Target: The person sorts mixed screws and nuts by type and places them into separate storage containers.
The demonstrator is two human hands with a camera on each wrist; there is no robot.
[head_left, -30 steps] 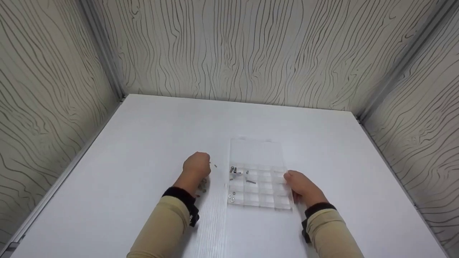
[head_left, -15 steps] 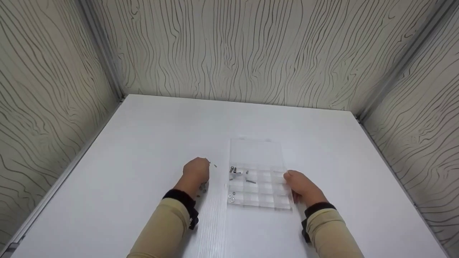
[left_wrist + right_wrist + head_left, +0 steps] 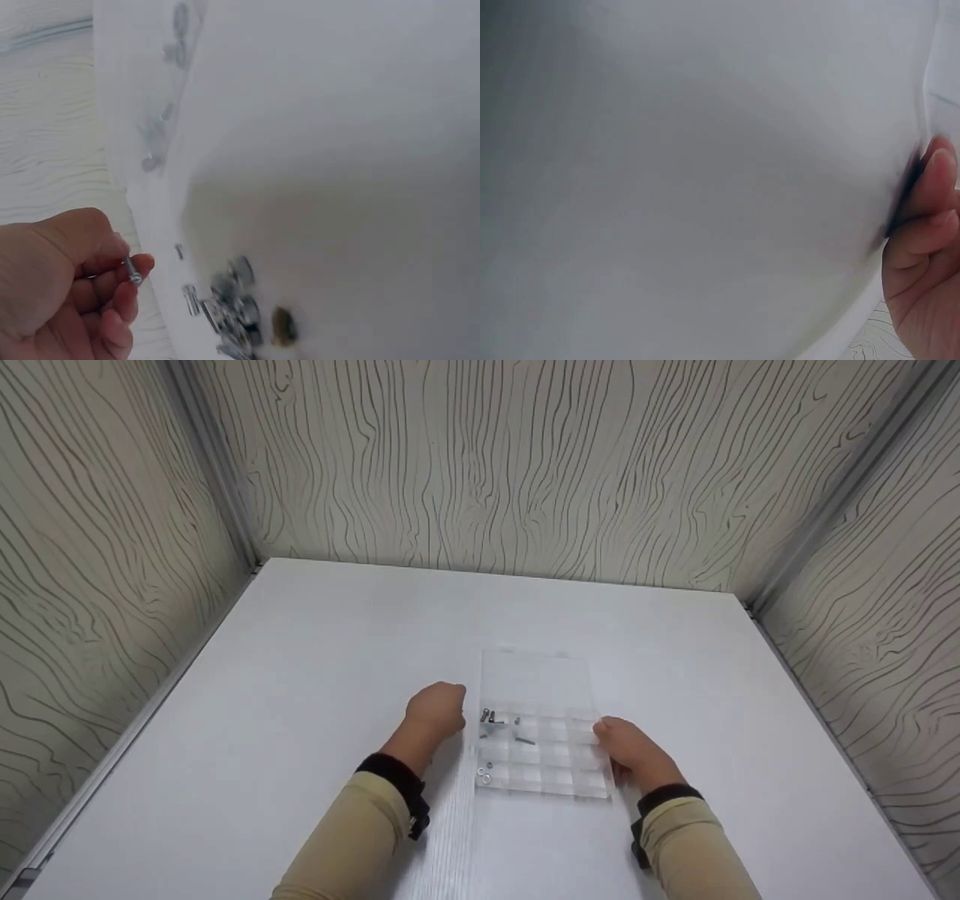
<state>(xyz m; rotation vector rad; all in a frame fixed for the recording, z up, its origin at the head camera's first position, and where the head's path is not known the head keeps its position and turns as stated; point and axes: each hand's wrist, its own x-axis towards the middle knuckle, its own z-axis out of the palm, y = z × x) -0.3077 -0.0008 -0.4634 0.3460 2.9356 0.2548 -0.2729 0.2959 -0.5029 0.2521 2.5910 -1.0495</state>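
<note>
My left hand [image 3: 439, 710] pinches a small silver screw [image 3: 133, 271] between thumb and fingertips, just left of the clear compartment box [image 3: 556, 750]. From the head that screw is hidden. Some compartments at the box's left hold dark screws [image 3: 487, 715], a longer screw [image 3: 525, 740] and washers [image 3: 486, 778]. At the box's right edge, my right hand [image 3: 637, 750] grips the rim, thumb on top and fingers down the side. A pile of silver hardware [image 3: 234, 311] lies on the table near my left hand, a loose small screw [image 3: 179, 251] beside it.
The box's clear lid [image 3: 536, 679] lies folded back behind the compartments. By the pile sits a brass-coloured piece [image 3: 283, 327]. The white table [image 3: 337, 622] is bounded by wood-patterned panels [image 3: 480, 465] at the back and both sides.
My left hand first drew slightly back over the hardware, then shifted right and a little forward to the box's left edge. The right hand and the box have stayed still.
</note>
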